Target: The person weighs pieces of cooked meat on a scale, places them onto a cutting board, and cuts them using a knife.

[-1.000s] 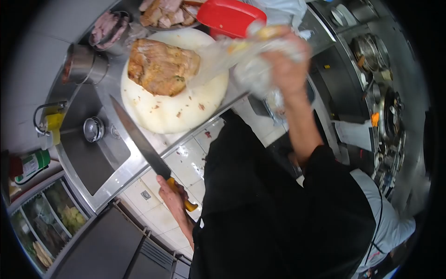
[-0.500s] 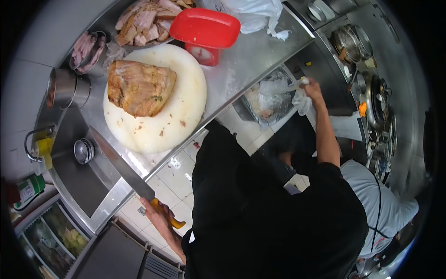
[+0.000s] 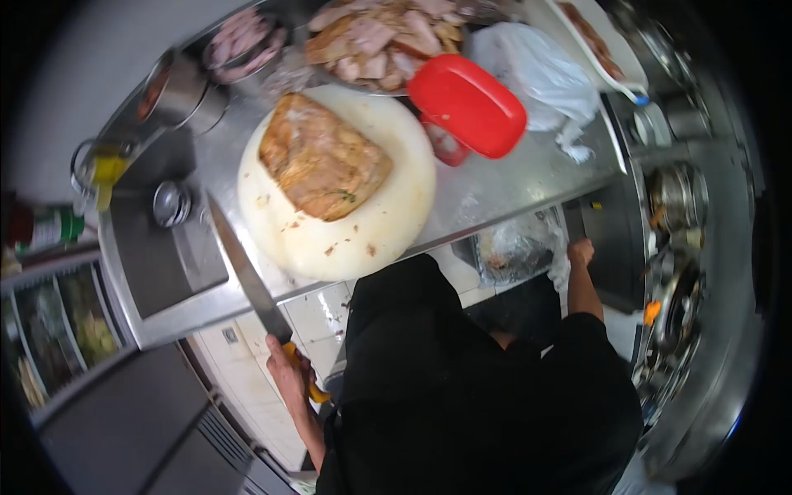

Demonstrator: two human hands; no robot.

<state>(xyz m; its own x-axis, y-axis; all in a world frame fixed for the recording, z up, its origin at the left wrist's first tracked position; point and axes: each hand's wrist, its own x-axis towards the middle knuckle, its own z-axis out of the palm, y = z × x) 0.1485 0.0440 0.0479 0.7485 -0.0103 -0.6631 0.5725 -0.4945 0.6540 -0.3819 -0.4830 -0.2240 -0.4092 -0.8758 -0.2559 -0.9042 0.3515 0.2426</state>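
Observation:
My left hand (image 3: 289, 373) is wrapped round the yellow handle of a large knife (image 3: 247, 276), its long blade pointing up past the sink's edge. Lower right of the counter, my right hand (image 3: 581, 252) is closed at the edge of a clear plastic bag (image 3: 558, 262), which hangs by a tub (image 3: 516, 252) lined with plastic. The tub's contents are blurred under the film. On a round white cutting board (image 3: 392, 219) lies a big browned slab of cooked meat (image 3: 326, 161), with small scraps beside it.
A red kitchen scale (image 3: 469, 107) stands by the board. Behind are a bowl of cut meat (image 3: 384, 41), metal pots (image 3: 177, 91) and a white plastic bag (image 3: 536, 74). The sink (image 3: 165, 264) is at left, a glass-topped fridge (image 3: 66, 330) below it, pans (image 3: 678, 198) at right.
The view has swung, so the counter sits further right and lower. My right hand has drawn the plastic bag down beside the tub. The knife stays in my left hand.

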